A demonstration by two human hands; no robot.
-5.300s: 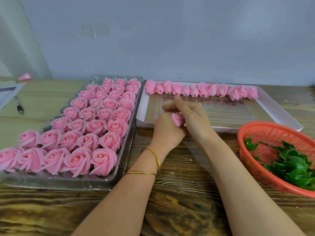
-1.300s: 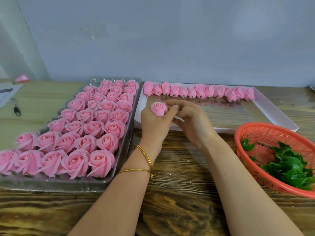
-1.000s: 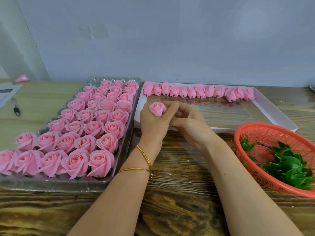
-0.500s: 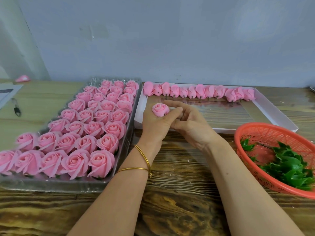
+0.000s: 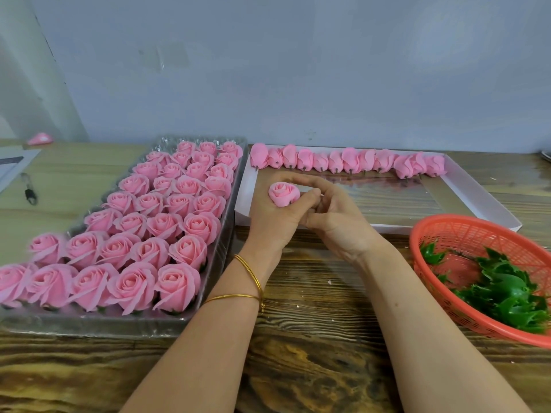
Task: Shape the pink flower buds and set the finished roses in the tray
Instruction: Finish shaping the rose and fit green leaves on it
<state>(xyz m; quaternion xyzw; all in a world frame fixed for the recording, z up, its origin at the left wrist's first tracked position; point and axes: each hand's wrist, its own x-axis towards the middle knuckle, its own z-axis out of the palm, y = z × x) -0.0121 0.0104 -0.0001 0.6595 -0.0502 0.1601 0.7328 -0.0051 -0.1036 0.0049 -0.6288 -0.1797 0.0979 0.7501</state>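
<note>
My left hand [image 5: 272, 219] grips a pink flower bud [image 5: 283, 193] upright between thumb and fingers, its spiral top facing up. My right hand [image 5: 334, 216] is pressed against the left, its fingers curled round the bud's right side and base. Both hands hover over the near left corner of the white box [image 5: 483, 201], where a row of unshaped pink buds [image 5: 347, 160] lies along the far edge. The clear plastic tray [image 5: 217, 263] on the left holds several rows of finished pink roses [image 5: 167, 228].
A red plastic basket [image 5: 465, 231] with green leaf calyxes [image 5: 512, 290] sits at the right. Papers and a pen [image 5: 29, 193] lie at the far left. A small pink piece [image 5: 40, 138] rests by the wall. Bare wooden tabletop [image 5: 313, 338] lies under my forearms.
The bud has stayed in my left hand while my right fingers worked round its side. Earlier the bud was lower between both hands; it now shows an opened spiral top.
</note>
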